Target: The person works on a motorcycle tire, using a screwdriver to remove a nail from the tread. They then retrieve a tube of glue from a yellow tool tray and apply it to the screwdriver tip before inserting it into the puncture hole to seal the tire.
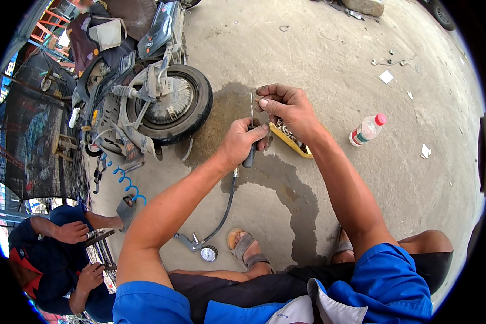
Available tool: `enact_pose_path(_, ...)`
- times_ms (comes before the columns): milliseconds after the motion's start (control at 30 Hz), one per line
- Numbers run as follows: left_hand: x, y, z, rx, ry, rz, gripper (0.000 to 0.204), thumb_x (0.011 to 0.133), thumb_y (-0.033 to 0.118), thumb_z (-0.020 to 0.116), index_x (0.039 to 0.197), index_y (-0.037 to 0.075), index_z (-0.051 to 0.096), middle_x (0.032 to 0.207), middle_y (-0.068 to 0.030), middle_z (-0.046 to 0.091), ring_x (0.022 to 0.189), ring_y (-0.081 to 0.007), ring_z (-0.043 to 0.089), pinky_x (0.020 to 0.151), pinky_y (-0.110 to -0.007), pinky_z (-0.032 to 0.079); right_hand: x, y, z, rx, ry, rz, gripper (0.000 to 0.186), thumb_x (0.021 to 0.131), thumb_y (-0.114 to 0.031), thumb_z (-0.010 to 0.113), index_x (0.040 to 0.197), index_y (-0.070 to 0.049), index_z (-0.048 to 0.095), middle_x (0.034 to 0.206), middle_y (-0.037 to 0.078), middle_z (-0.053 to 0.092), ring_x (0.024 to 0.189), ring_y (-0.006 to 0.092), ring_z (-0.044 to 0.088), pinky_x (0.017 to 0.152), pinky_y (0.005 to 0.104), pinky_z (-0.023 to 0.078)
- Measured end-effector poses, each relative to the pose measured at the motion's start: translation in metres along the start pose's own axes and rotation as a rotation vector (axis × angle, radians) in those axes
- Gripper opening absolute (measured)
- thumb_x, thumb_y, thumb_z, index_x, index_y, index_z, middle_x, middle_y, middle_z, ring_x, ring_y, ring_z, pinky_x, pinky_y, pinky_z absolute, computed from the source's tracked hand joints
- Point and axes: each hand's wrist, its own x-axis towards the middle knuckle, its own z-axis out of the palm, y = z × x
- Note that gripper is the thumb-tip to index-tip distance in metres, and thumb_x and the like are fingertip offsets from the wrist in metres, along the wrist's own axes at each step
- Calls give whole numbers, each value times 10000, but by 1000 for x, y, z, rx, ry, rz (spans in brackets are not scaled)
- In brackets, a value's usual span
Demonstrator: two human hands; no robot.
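In my left hand (pixel 242 141) is a black-handled tool with a thin metal shaft (pixel 251 102), held upright with its tip pointing away from me. My fingers wrap around its handle (pixel 248 157). My right hand (pixel 286 106) is beside the shaft's tip, thumb and forefinger pinched together; whatever small thing they hold I cannot make out. Partly hidden behind my right wrist, a yellow tray (pixel 292 144) with small pale and brown pieces in it rests on the ground. To the left lies a scooter on its side, its wheel (pixel 173 102) facing me.
An air hose gun with a gauge (pixel 209 253) lies near my sandalled foot (pixel 247 249). A bottle with a red cap (pixel 368 130) stands at right. A wet patch (pixel 291 189) spreads over the concrete. Another person (pixel 59 254) sits at lower left, near a blue coiled hose (pixel 125 181).
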Motion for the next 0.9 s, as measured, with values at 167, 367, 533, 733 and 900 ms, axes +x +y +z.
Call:
enact_pose_path(167, -2, 4, 2, 37, -22, 24, 228, 967, 241, 660, 854, 85, 537, 693, -41, 588, 657, -119, 558, 642, -263, 436, 0, -2, 0, -16, -14, -27, 207, 901, -101, 691, 1041, 49, 710, 877, 37, 685, 692, 91, 541, 630, 262, 466)
enact_pose_path(367, -4, 4, 1, 79, -7, 32, 232, 968, 238, 658, 843, 90, 531, 692, -29, 588, 633, -97, 546, 612, -251, 431, -1, -3, 3, -39, 4, -38, 188, 898, -111, 698, 1015, 33, 726, 854, 30, 683, 683, 83, 536, 626, 263, 470)
enact_pose_path(533, -3, 2, 1, 143, 0, 66, 231, 971, 229, 651, 835, 91, 526, 680, -15, 574, 606, -82, 528, 577, -249, 424, -1, -6, 3, -88, 11, -26, 212, 904, -125, 704, 1038, 36, 737, 835, 29, 686, 692, 76, 545, 628, 262, 475)
enact_pose_path(733, -6, -1, -2, 242, 10, 81, 234, 970, 213, 644, 820, 83, 520, 660, -11, 553, 596, -86, 520, 569, -257, 420, -3, -12, 1, -215, -31, -30, 240, 920, -144, 702, 1059, 46, 746, 843, 31, 699, 774, 70, 570, 678, 271, 490)
enact_pose_path(900, -6, -1, -1, 225, 17, 75, 240, 969, 210, 638, 809, 75, 521, 656, -16, 555, 596, -88, 518, 573, -259, 421, -2, -8, -1, -218, -37, -78, 229, 920, -145, 702, 1042, 44, 746, 832, 21, 686, 780, 70, 561, 696, 278, 489)
